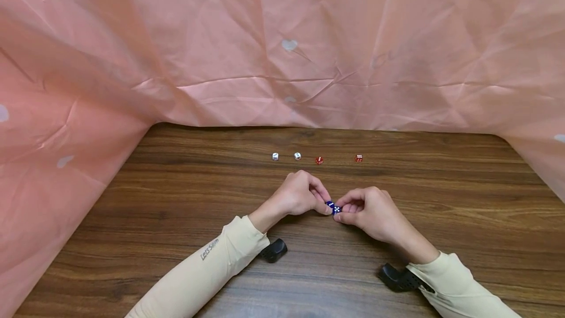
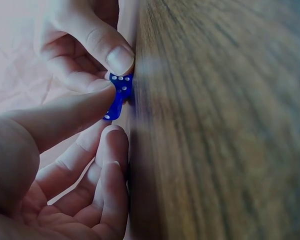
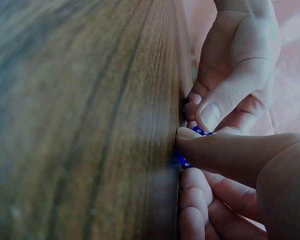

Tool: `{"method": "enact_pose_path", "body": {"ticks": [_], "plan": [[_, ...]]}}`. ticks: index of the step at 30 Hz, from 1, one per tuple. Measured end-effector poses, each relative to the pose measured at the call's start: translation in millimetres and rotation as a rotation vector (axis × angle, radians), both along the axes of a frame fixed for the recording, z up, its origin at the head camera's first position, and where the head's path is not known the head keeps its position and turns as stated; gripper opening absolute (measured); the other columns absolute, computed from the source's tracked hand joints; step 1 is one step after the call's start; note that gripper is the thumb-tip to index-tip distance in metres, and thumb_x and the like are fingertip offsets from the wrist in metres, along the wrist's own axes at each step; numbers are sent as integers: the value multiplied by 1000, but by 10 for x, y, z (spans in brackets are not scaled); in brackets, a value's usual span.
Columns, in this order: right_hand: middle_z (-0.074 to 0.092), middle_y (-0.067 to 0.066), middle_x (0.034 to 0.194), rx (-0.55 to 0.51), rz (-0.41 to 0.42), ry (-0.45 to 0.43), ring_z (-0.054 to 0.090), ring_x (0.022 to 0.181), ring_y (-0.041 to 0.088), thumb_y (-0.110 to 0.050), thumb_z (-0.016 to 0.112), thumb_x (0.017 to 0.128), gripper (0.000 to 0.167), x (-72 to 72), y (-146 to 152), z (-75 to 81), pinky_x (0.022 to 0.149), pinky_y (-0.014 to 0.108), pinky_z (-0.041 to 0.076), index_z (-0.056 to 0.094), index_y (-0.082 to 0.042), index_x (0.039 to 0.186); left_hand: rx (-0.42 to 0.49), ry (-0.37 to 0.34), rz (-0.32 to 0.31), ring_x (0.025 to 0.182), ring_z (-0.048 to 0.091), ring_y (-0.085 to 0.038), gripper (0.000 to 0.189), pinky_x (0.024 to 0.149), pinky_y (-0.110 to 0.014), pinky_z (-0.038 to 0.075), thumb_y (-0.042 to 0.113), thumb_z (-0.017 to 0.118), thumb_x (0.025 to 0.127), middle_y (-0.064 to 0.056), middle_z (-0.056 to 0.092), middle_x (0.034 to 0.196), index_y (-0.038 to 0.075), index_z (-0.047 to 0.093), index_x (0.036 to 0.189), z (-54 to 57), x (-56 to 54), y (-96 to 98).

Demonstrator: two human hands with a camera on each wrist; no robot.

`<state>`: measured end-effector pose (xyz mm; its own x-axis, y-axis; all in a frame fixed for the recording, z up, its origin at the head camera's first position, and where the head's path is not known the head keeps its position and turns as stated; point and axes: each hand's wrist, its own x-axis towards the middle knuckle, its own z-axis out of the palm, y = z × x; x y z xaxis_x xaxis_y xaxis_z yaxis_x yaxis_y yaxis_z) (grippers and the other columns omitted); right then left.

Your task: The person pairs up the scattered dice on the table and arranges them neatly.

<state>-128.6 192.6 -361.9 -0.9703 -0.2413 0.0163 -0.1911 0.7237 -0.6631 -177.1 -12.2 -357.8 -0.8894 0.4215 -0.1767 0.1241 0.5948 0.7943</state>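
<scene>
Two blue dice with white pips meet side by side low over the wooden table, between the two hands. My left hand (image 1: 304, 194) pinches the left blue die (image 1: 330, 204) between thumb and fingers. The right blue die (image 1: 337, 209) is pinched by my right hand (image 1: 372, 212). In the left wrist view, the blue die (image 2: 121, 81) in the right hand sits against the other one, partly covered by the left thumb. Thumbs hide most of both dice in the right wrist view, where a blue edge (image 3: 185, 161) shows.
Behind the hands, a row of dice lies on the table (image 1: 176, 200): a white die (image 1: 275, 156), another white die (image 1: 297, 156), a red die (image 1: 319, 160) and, farther right, another red die (image 1: 359, 158). Pink cloth (image 1: 220, 38) hangs around the table's back and sides.
</scene>
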Motion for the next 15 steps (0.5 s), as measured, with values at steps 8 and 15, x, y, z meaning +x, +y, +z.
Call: {"method": "enact_pose_path", "body": {"ticks": [8,15], "plan": [[70,-9,72,7,5,13,63,68,4,-22,91,82,13,5,33,-13,63,20,49,82,-18,90,-7,11,-12,68,63,0,17,67,-20,44,19,98,74,10,76,71,21,82,80,-5,32,31],[70,-8,72,-2,4,11,62,68,4,-23,91,82,13,10,37,-19,63,21,49,82,-18,91,-7,23,-18,67,62,-1,18,67,-20,44,18,98,73,10,75,70,20,81,79,-10,51,37]]}}
